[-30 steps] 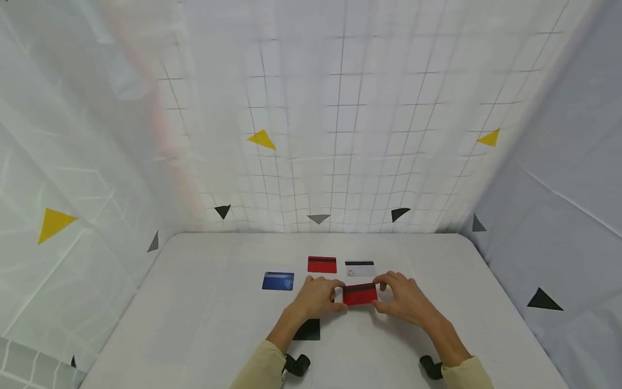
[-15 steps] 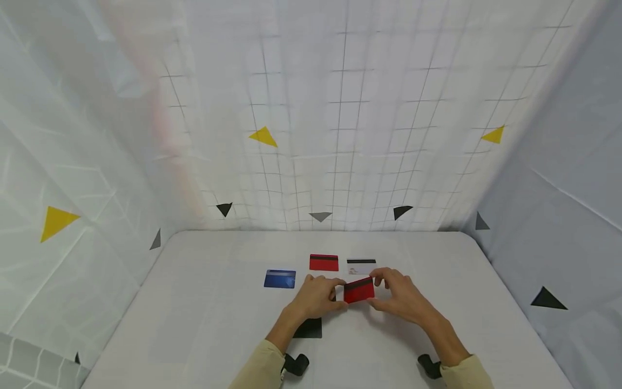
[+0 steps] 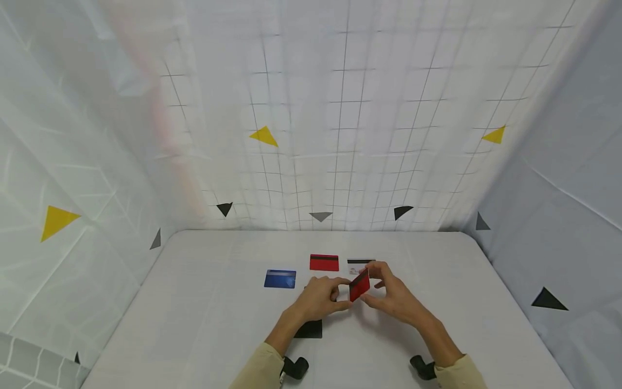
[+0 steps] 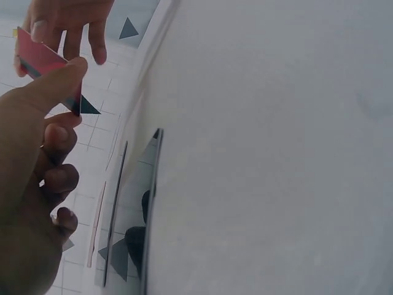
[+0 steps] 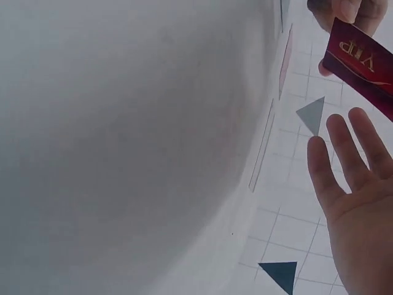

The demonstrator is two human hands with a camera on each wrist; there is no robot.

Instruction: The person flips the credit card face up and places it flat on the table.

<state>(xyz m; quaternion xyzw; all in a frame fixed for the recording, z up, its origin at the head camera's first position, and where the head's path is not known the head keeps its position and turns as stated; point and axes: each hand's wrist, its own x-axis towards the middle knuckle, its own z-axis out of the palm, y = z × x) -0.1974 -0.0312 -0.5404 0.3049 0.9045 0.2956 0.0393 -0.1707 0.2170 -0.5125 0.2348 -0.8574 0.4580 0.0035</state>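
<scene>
A red card [image 3: 360, 285] with a dark stripe stands tilted on edge between both hands, raised above the white table [image 3: 214, 319] in the head view. My left hand [image 3: 318, 299] pinches its left end between thumb and forefinger, the other fingers curled under. My right hand [image 3: 396, 300] holds the opposite end with thumb and forefinger. In the right wrist view, the card [image 5: 363, 60] shows its other face, with gold "VIP" lettering; three right-hand fingers [image 5: 358, 150] extend free of it. The left wrist view shows the left thumb [image 4: 58, 86] pressing on the card [image 4: 43, 52].
Behind the hands lie another red card [image 3: 324, 263] and a white card [image 3: 356, 265], partly hidden by the right fingers. A blue card [image 3: 280, 279] lies to the left. Below the left wrist, a black card [image 3: 309, 329] is partly covered.
The held red card has turned from nearly facing the head camera to a steep slant. My right hand has moved a little left and up, closer to the left hand, which stays nearly in place.
</scene>
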